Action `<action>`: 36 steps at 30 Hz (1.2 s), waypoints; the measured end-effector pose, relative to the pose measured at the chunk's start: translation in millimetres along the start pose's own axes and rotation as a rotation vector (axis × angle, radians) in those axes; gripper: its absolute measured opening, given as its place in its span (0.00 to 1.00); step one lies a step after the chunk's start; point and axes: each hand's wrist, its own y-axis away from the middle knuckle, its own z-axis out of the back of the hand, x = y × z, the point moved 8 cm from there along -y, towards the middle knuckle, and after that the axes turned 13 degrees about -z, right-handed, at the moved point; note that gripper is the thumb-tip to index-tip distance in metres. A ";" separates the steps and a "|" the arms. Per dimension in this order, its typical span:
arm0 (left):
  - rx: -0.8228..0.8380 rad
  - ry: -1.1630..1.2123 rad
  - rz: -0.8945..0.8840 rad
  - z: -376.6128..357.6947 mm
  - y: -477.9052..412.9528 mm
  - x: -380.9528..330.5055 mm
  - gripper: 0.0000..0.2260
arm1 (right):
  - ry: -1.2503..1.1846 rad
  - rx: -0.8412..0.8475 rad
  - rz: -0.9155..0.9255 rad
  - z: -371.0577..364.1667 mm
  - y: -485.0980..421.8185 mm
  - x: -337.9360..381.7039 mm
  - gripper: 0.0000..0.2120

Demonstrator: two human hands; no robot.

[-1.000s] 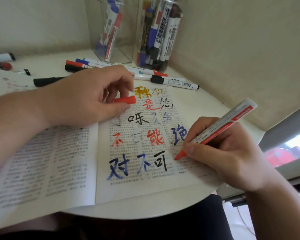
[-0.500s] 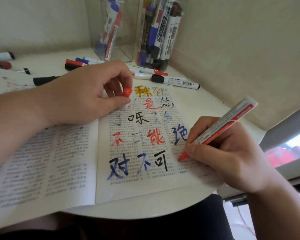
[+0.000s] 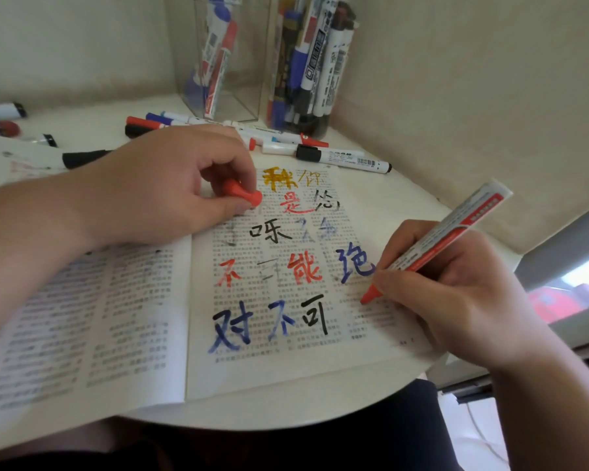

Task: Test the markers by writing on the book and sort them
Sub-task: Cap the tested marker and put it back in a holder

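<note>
An open book (image 3: 123, 321) lies on the white table, its right page covered with red, blue, black and gold characters. My right hand (image 3: 456, 294) grips a red marker (image 3: 446, 232) like a pen, its red tip touching the page right of the black character in the bottom row. My left hand (image 3: 164, 188) rests on the top of the book and pinches the marker's red cap (image 3: 242, 193) between thumb and fingers.
Two clear holders stand at the back corner: the left holder (image 3: 225, 56) with a few markers, the right holder (image 3: 313, 62) packed with several. Loose markers (image 3: 340, 156) lie on the table (image 3: 286, 409) behind the book, others at far left. A wall runs along the right.
My left hand has turned the red cap from lying flat to pointing toward me. The marker tip has shifted slightly up and right on the page.
</note>
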 end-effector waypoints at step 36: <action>-0.236 0.334 0.283 13.9 4.1 25.3 0.19 | 0.007 0.343 0.344 -65.7 -143.9 111.8 0.09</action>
